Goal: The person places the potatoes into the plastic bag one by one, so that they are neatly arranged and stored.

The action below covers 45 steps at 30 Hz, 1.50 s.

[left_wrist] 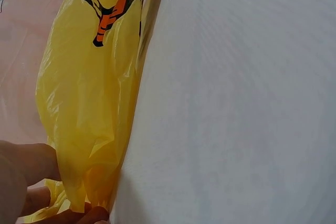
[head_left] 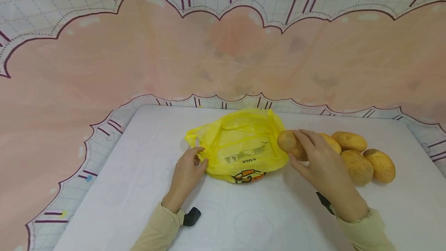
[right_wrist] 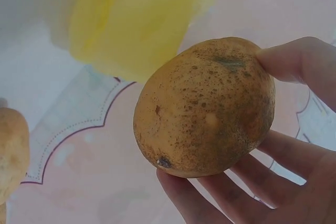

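A yellow plastic bag (head_left: 244, 142) with a printed cartoon lies on the white table, its mouth spread open. My left hand (head_left: 188, 169) pinches the bag's left edge near a handle; in the left wrist view the fingers (left_wrist: 31, 166) grip the thin plastic. My right hand (head_left: 324, 169) holds a potato (head_left: 292, 144) at the bag's right edge, overlapping it in the head view. Seen from the right wrist, that speckled potato (right_wrist: 205, 108) sits between thumb and fingertips, with a dark green mark near the thumb.
Several more potatoes, such as one brown potato (head_left: 357, 167) and one at the far right (head_left: 379, 165), lie together right of my right hand. Behind the white table (head_left: 104, 204) hangs a pink patterned cloth (head_left: 209, 57).
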Each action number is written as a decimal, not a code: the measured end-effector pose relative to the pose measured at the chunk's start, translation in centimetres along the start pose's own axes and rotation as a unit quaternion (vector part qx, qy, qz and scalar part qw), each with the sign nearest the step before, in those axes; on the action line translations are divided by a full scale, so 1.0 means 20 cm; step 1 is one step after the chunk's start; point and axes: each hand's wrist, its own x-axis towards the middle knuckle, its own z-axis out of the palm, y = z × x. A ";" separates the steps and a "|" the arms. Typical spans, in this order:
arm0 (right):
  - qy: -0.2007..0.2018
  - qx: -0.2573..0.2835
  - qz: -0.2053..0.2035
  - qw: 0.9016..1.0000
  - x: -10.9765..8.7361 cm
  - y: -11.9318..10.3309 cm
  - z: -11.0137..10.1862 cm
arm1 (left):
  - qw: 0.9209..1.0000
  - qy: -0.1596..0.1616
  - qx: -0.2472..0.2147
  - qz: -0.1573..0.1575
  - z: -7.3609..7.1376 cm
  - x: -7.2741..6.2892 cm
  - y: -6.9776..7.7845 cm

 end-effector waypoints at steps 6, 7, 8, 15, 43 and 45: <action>0.001 0.017 0.001 1.000 0.05 -0.02 0.01 | 1.000 -0.004 -0.004 -0.008 -0.01 0.00 0.01; 0.000 0.019 0.003 1.000 0.05 -0.03 0.01 | 1.000 -0.005 -0.004 -0.010 -0.01 0.00 0.01; -0.002 0.020 0.004 1.000 0.06 -0.04 0.02 | 1.000 -0.005 -0.005 -0.011 -0.01 0.00 0.01; -0.014 0.019 0.002 1.000 0.12 -0.08 0.02 | 1.000 -0.009 -0.005 -0.010 -0.02 0.01 0.02; -0.073 0.056 0.009 0.996 0.25 -0.23 0.18 | 1.000 -0.014 0.000 -0.012 -0.01 0.02 0.02; -0.075 0.056 0.009 0.996 0.25 -0.24 0.19 | 1.000 -0.013 0.000 -0.008 -0.01 0.02 0.01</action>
